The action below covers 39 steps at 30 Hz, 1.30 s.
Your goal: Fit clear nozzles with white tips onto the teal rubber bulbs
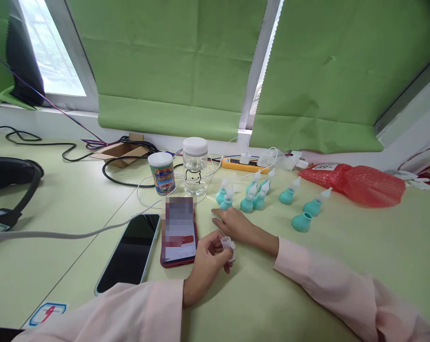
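Observation:
My left hand [207, 260] is curled on the pale green table [325, 266], pinching a small clear plastic tip [228, 244] between its fingers. My right hand [236, 226] lies flat, fingers stretched out toward the left, just beyond the left hand and next to a red-cased phone [179, 232] with a lit screen. Several teal rubber bulbs with white tips [257, 197] stand in a loose group right behind the right hand. One teal bulb [301, 222] without a tip lies to the right.
A dark-screened phone [131, 251] lies left of the red one with a white cable attached. Behind stand a printed can [162, 173] and a clear jar with a white lid [195, 166]. A red plastic bag [357, 182], a power strip [243, 164], cables and a cardboard box [120, 153] lie further back.

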Tool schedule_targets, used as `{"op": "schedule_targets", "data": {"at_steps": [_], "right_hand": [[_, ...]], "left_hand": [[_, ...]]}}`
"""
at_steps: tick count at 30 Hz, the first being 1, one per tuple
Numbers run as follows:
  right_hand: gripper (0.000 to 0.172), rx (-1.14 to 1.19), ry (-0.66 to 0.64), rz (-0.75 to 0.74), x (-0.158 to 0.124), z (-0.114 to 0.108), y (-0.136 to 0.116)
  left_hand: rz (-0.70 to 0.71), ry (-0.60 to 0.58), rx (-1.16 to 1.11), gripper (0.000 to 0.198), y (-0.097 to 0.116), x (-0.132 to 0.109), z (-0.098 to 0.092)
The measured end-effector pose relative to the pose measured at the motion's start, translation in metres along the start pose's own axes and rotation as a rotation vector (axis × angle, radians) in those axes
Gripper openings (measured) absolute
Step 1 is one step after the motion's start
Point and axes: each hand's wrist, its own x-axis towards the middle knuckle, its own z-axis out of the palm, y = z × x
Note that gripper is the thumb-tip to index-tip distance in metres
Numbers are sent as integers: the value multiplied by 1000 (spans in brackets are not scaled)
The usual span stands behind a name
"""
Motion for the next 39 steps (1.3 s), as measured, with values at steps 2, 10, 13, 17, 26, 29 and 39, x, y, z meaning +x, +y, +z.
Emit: {"op": "schedule_targets", "data": {"at_steps": [2,10,13,17,26,29,39], "right_hand": [[25,-8,1,15,4,2,0],[20,111,19,22,-9,-7,8],[21,192,24,27,-28,-15,12],[26,564,48,147,-57,-19,14],[26,834,122,210,-78,-7,3],[25,771,197,171,-77,-4,3],[20,306,474,-125,-82,7,10]], "left_hand": [[-1,-4,12,12,0,0,0],[-86,48,-37,23,4,1,1],[-97,36,-88,24,2,3,0],[-82,-3,-117,29,-5,3,-2],[-63,-50,-67,29,-9,2,-2],[-89,-34,-82,31,-7,4,-2],[-71,-24,-128,31,-8,4,-1]]}}
